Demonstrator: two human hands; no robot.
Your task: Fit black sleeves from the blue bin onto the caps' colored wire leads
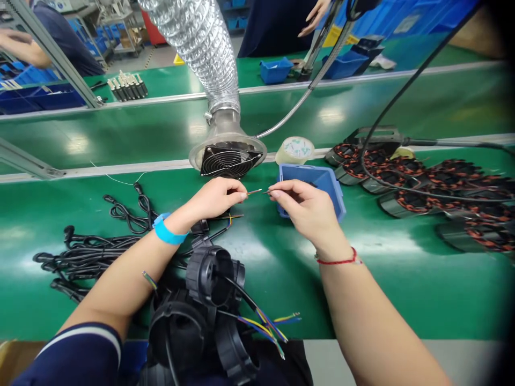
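My left hand [215, 198], with a blue band at the wrist, pinches a thin wire [254, 191] whose light tip points right. Facing it, my right hand [308, 206] pinches a small thin dark piece [265, 192], its end close to the wire tip; whether they touch I cannot tell. Under my left forearm and toward my body lie several black round plastic housings [205, 273], with black cables ending in coloured wires [261, 324]. Below and behind my right hand stands a blue bin [336, 195]; its contents are mostly hidden.
A fan hood [229, 158] on a silver duct [205, 48] hangs just beyond my hands. Tape [295, 150] sits behind the bin. Wound stators [406, 201] fill the right, crossed by a dark cable [432, 195]. Coiled black cords [88, 252] lie left. Other people stand across the bench.
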